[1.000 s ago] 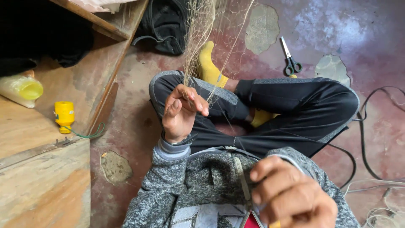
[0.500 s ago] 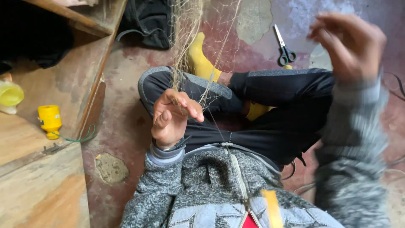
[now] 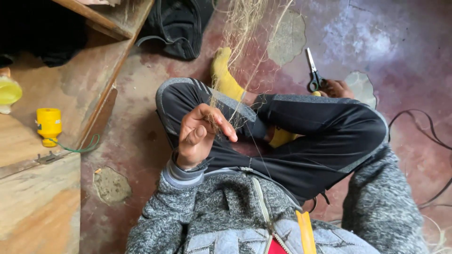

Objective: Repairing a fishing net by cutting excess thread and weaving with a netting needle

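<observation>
Risk: left hand (image 3: 200,136) pinches fine pale net threads (image 3: 240,28); right hand (image 3: 336,88) grasps black-handled steel scissors (image 3: 313,70) (could snip neighbouring strands).

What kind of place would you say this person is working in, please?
Probably a plain home or workshop floor used for handwork. The person sits cross-legged on worn reddish cement floor with broken patches, beside rough wooden boards, with a fine net and scissors nearby.

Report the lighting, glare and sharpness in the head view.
Head view: soft, even daylight without hard shadows; pale glare washes the floor at upper right; left hand and scissors read sharp; the fine net strands blur together; the upper-left corner sinks into darkness.
</observation>
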